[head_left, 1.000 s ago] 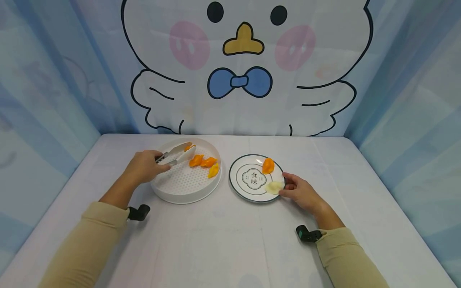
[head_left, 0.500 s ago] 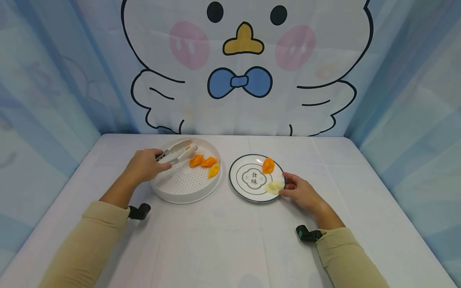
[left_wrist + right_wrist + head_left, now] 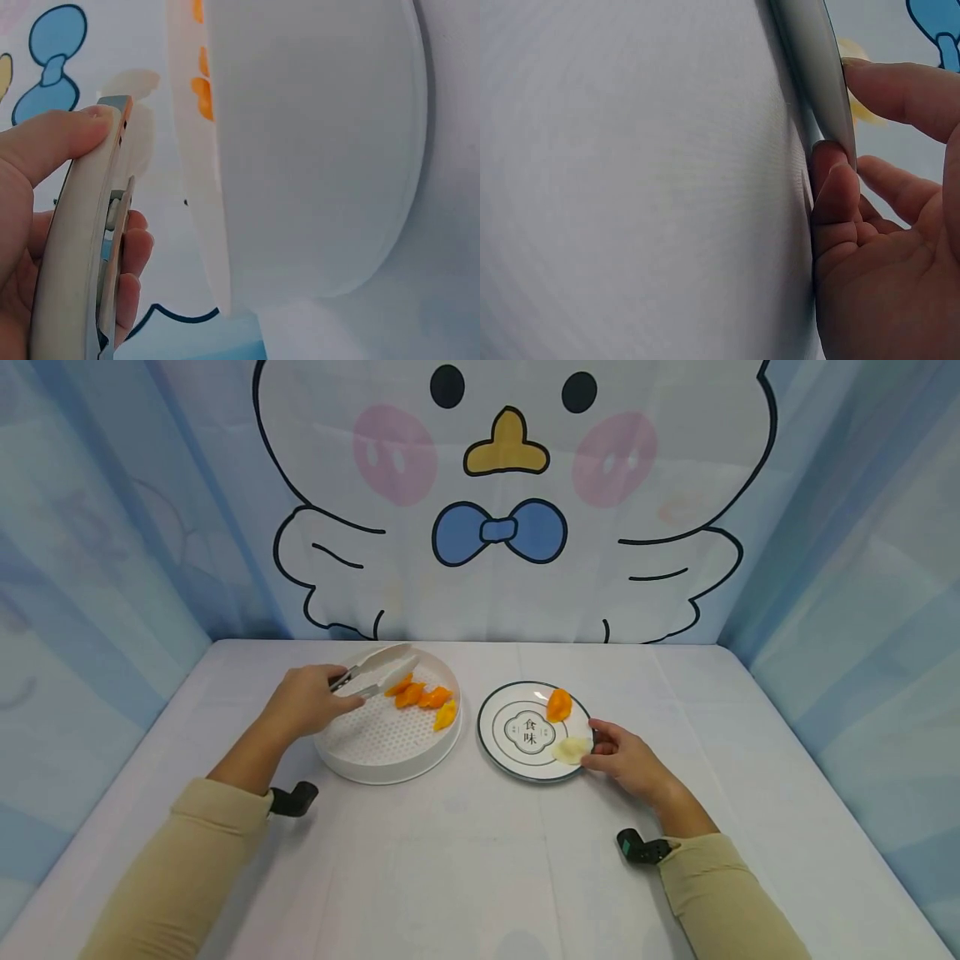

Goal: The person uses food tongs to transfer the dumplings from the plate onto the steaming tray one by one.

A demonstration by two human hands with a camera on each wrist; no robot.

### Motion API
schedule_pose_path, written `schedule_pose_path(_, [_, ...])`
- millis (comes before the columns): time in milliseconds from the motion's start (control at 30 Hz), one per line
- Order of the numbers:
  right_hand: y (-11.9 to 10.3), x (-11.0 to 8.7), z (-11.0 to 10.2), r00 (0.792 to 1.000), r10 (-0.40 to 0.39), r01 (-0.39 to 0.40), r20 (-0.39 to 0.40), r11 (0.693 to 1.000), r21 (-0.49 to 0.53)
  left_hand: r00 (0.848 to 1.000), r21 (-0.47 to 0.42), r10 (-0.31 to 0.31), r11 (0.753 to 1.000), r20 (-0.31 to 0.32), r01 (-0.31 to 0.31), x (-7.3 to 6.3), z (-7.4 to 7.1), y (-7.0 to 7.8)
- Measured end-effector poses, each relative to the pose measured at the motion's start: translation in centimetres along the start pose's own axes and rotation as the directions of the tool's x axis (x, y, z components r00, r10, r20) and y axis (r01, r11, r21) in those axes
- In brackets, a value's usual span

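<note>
My left hand [image 3: 303,700] holds metal tongs [image 3: 352,675] with pale tips over the round white perforated tray [image 3: 363,772]. The tips are apart, with nothing seen between them. Just beside them in the tray lies an orange dumpling-like piece [image 3: 399,685], with more orange pieces [image 3: 433,697] and a yellow piece [image 3: 445,716] nearby. In the left wrist view, the thumb presses the tongs' handle [image 3: 75,225] and fingers curl behind it. My right hand [image 3: 622,758] pinches the right rim of the plate [image 3: 821,67], fingertips under its edge.
On the white plate [image 3: 498,747] with a dark rim sit an orange piece [image 3: 558,705] and a pale yellow piece [image 3: 572,751]. The tray stands left of the plate on a white-covered table [image 3: 450,877]. A printed curtain [image 3: 495,585] hangs behind the table.
The orange piece that was between the tongs' tips now lies in the tray near the others. My left hand and the tongs have risen slightly away from it. The right hand stays still.
</note>
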State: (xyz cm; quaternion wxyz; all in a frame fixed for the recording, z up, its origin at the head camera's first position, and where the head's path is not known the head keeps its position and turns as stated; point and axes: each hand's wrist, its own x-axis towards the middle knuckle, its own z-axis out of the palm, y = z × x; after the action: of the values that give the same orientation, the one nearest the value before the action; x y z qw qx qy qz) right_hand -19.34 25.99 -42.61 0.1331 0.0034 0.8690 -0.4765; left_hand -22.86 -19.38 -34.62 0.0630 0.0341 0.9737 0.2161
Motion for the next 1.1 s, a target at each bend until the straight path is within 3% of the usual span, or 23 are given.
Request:
schedule_pose_path(467, [0.0, 0.1, 0.0, 1.000, -0.007, 0.007, -0.009, 1.000, -0.014, 0.998, -0.008, 0.059, 0.998, 0.019, -0.059, -0.3, 0.5, 2.5])
schedule_pose_path(1100, [-0.2, 0.0, -0.1, 1.000, 0.002, -0.003, -0.004, 1.000, -0.019, 0.978, -0.031, 0.198, 0.980, 0.059, -0.197, 0.3, 3.6, 7.2])
